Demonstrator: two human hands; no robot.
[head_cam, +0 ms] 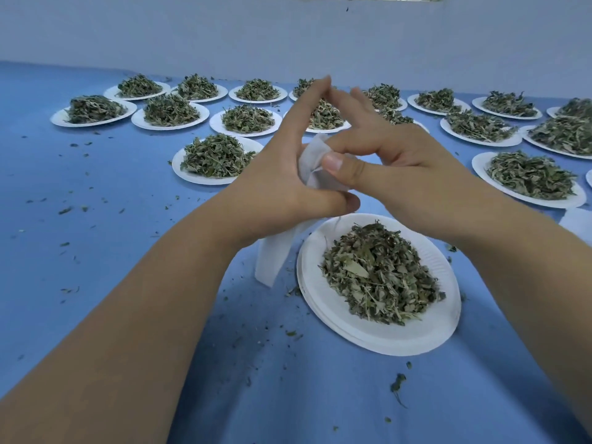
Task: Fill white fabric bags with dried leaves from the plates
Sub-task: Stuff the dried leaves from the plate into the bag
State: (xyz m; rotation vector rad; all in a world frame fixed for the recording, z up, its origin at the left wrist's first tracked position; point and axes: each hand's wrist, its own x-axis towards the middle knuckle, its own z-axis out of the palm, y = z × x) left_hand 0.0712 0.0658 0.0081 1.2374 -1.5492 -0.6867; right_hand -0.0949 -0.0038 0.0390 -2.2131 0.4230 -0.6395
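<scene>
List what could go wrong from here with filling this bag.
1. The left hand and right hand both pinch the top of the bag, whose mouth looks barely open. Leaves may miss it.
2. The bag hangs left of the plate, over the cloth, where crumbs already lie. More could spill there unless the bag moves over the plate.

**user1:** so what's the person holding?

**user2:** a white fabric bag [275,257]. The left hand [282,174] and right hand [394,161] both pinch its top, and the rest hangs just beside the nearest plate [368,334] of dried leaves [378,277].

**user1:** and behind?

**user2:** rows of more plates [192,179] heaped with leaves, with crumbs scattered over the blue cloth [112,219].
</scene>
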